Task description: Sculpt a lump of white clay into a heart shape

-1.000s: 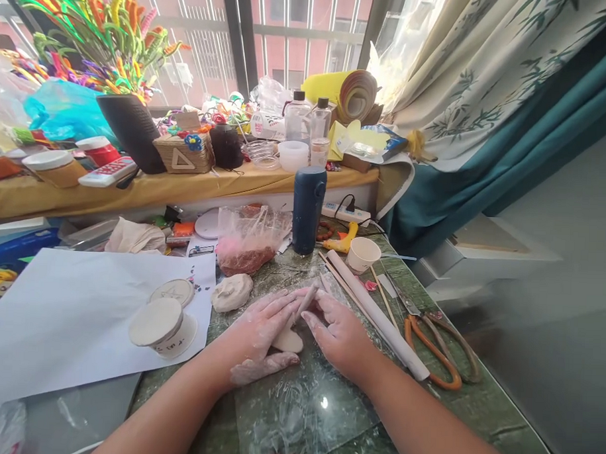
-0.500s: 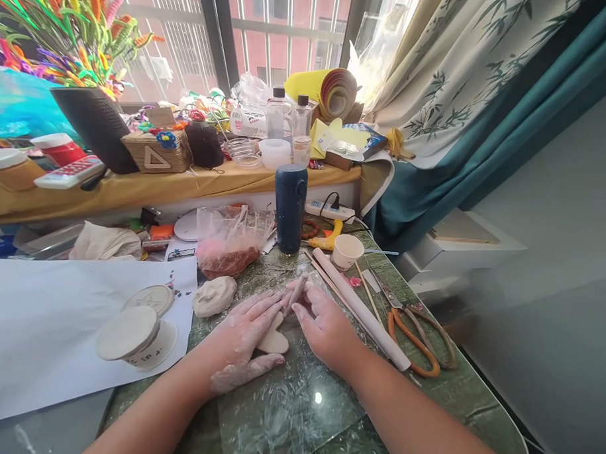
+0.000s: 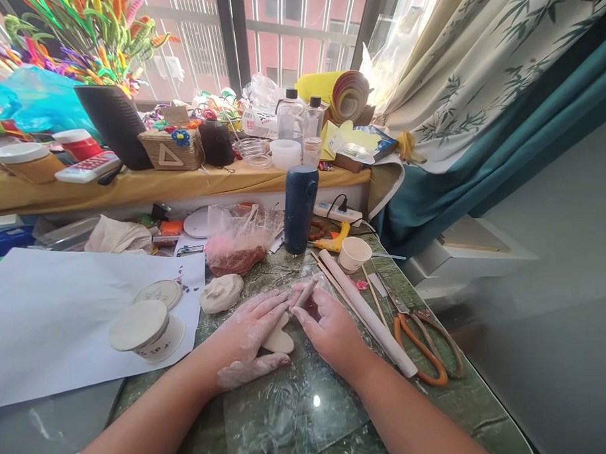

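Inside the worktop's (image 3: 480, 399) right edge, left hand (image 3: 252, 330), fingers together, half-covers clay (image 3: 279, 343); right hand (image 3: 327, 322) pinches a stick (image 3: 307, 293): shaping, seemingly; next wants gentleness.

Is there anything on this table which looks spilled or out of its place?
Yes, slightly: small dark scraps lie scattered on the right part of the white paper, like spilled bits, and whitish smears mark the clear sheet near the left hand. Nothing looks clearly damaged.
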A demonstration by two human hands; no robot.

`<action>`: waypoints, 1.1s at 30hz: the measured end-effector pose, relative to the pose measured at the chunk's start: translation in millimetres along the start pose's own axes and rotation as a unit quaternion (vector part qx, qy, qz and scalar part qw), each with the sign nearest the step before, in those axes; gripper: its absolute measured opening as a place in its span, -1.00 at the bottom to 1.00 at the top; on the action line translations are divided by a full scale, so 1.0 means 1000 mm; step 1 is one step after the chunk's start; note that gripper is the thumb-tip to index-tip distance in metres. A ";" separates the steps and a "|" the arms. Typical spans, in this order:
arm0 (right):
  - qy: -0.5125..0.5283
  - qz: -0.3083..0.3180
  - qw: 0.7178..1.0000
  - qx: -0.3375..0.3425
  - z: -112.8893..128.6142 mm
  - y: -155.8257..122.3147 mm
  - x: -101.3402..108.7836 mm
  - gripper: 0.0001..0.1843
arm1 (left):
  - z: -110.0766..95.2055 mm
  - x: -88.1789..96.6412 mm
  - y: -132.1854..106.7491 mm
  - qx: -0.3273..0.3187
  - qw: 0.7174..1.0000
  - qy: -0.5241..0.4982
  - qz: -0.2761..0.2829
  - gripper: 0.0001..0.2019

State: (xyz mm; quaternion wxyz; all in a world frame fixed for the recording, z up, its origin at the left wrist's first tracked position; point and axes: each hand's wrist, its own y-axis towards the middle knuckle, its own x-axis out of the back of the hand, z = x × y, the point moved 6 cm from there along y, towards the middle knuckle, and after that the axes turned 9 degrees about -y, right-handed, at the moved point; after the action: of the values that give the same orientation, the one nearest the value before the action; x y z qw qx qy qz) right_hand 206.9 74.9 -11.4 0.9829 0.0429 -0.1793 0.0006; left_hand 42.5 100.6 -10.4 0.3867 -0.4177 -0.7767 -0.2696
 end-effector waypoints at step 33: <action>0.069 -0.026 0.997 0.013 0.005 -0.008 0.017 -0.81 | -0.016 0.012 -0.001 -0.006 0.998 -0.060 -0.013 -0.27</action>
State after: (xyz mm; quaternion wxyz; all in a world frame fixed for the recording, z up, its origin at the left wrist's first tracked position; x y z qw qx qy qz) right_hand 221.5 66.2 -1.4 0.9919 0.0602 -0.1100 -0.0199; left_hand 44.0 93.5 8.2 0.3337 -0.4257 -0.8019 -0.2537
